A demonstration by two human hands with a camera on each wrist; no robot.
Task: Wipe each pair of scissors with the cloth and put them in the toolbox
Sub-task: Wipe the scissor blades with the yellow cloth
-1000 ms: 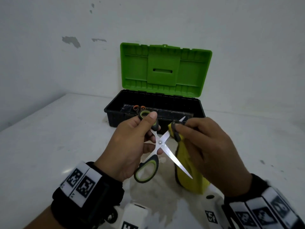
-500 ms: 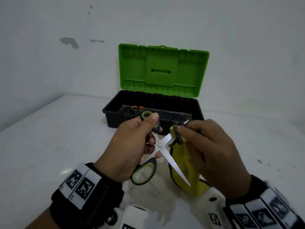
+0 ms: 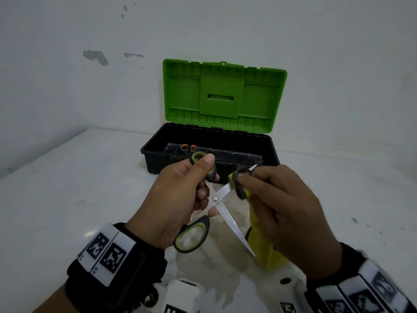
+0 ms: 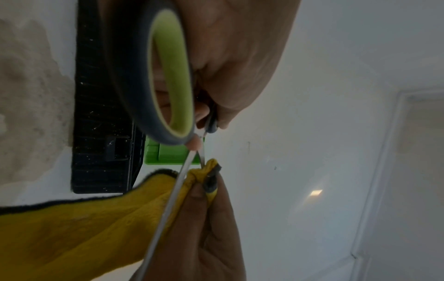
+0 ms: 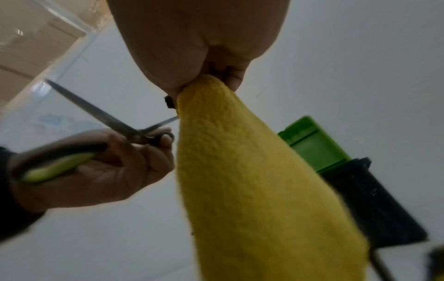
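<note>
Grey-and-lime handles, bright steel blades: scissors spread wide open in an X, held in the air above the white table, just in front of the toolbox. Upper handle loop pinched under the thumb of the left hand, other fingers curled round the shank near the pivot; lower loop hanging free below the palm. One blade pointing down toward the near edge, the other reaching up to the right. Yellow cloth, dark-edged, folded over that upper blade and pinched tight there by the fingertips of the right hand, blade tip just poking out past them; rest of the cloth hanging down beneath the hand. Black toolbox standing open, green lid upright, orange-handled scissors lying inside at the left end.
</note>
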